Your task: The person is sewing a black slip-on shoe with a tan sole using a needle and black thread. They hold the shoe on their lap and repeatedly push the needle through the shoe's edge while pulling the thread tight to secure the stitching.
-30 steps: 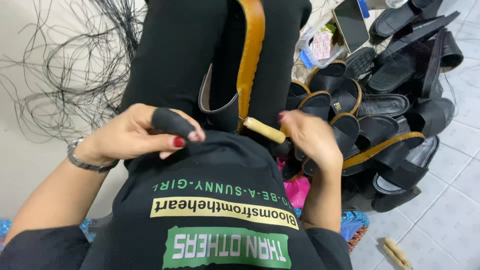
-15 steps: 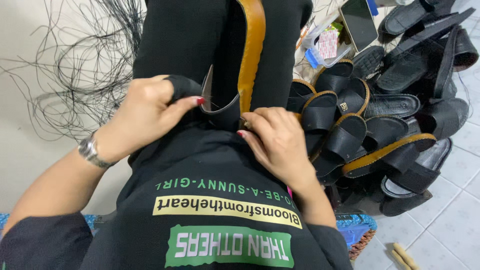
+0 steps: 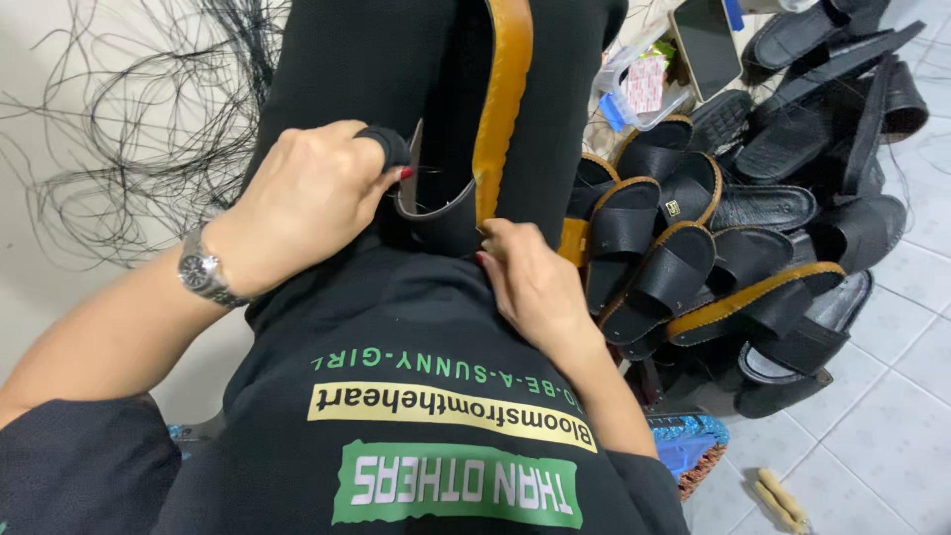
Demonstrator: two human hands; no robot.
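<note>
my left hand (image 3: 307,198) pinching the black strap (image 3: 441,213) of a tan-edged sandal (image 3: 500,109) on my lap, right hand (image 3: 535,282) pressed against its lower end, grip hidden, black sandal pile (image 3: 723,248) just right of it

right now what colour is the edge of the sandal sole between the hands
Tan-yellow, around a black sandal; it shows in the head view.

Black sandal (image 3: 446,213) with a tan edge, same as the pile of sandals (image 3: 713,248). Red nails on the left hand (image 3: 307,198), silver watch (image 3: 203,272), pale floor tiles (image 3: 892,396).
</note>
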